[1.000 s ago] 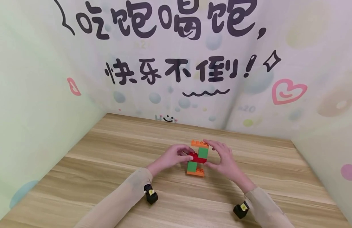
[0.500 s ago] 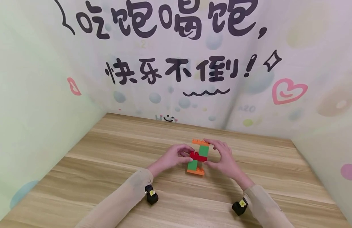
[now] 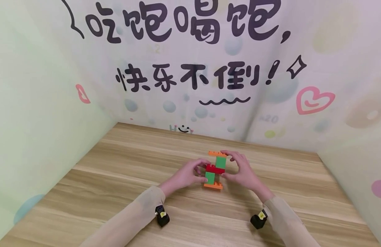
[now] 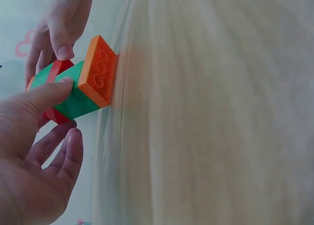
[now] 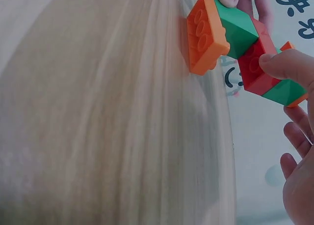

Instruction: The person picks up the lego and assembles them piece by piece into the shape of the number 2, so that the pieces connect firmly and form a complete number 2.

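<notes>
Between both hands is a stack of toy building bricks. In the head view an orange brick (image 3: 213,186) is at the bottom, followed upward by a green brick (image 3: 210,177), a red brick (image 3: 215,169), a second green brick (image 3: 221,162) and an orange top brick (image 3: 216,153). The hollow underside of the bottom orange brick (image 4: 101,70) faces the left wrist camera. My left hand (image 3: 188,175) pinches the stack low down, thumb on the lower green brick. My right hand (image 3: 242,171) grips the other side, its thumb on the red brick (image 5: 256,65) and index finger at the top brick.
The stack is over a wood-grain table (image 3: 138,154). A printed cloth wall (image 3: 184,113) with large black characters rises behind the table's back edge, and pale walls stand at both sides. Each sleeve cuff carries a small black camera (image 3: 162,216).
My left thumb has slid down from the red brick to the lower green one. The stack has risen slightly in the head view; my right hand keeps its grip.
</notes>
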The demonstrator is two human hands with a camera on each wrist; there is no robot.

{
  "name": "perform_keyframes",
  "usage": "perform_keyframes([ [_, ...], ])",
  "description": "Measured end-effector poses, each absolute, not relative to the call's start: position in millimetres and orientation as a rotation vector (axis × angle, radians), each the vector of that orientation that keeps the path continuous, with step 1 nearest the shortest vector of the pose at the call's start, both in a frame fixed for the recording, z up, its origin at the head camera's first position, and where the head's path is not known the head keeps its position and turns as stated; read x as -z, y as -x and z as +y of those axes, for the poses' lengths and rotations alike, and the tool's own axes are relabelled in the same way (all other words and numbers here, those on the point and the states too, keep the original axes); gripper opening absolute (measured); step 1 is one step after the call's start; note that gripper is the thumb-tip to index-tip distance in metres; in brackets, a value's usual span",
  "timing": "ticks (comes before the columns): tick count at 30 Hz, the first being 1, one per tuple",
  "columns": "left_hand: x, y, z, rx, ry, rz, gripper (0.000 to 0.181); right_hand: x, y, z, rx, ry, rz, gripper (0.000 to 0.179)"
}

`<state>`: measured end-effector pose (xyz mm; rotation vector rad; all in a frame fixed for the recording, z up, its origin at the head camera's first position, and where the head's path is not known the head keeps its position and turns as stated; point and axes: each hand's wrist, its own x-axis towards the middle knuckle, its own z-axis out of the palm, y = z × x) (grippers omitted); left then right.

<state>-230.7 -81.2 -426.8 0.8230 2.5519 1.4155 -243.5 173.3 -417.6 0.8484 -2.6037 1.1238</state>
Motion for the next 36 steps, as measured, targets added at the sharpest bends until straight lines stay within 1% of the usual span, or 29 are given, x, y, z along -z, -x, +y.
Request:
perform_keyframes([
  [20, 429.7, 229.4, -84.3, -1.291, -0.744, 2.605, 0.074, 419.3, 253.6, 174.2, -1.168, -0.791, -2.725, 0.075],
  [27, 429.1, 229.7, -83.7, -1.246, -0.693, 2.608, 0.074, 419.6, 257.6, 175.6, -1.219, -0.795, -2.747, 0.074],
  [36, 429.2, 231.2, -83.0, -1.208, -0.636, 2.616, 0.074, 422.8, 259.7, 179.7, -1.178, -0.789, -2.812, 0.078],
])
